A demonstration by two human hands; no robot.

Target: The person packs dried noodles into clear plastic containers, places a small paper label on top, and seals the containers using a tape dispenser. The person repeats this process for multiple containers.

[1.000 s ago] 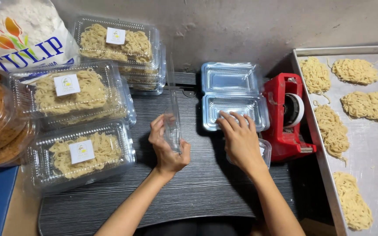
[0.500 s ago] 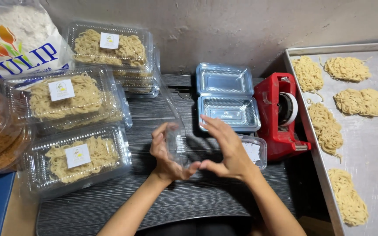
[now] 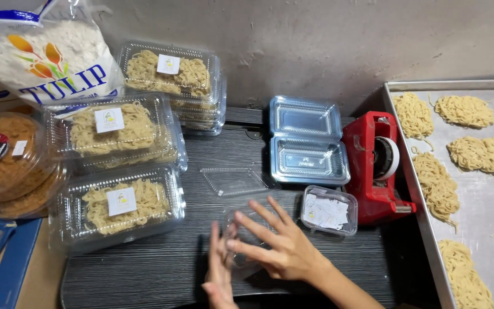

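Both hands work an empty clear clamshell container (image 3: 241,229) open: left hand (image 3: 219,273) edge-on gripping its near side, right hand (image 3: 278,246) fingers spread flat on top. Lid sits just ahead. Next, probably spreading it flat.

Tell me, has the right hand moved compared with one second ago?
Yes. The right hand was at the front edge of the stack of open clear containers; now it is nearer the person, over the empty clear container, beside the left hand.
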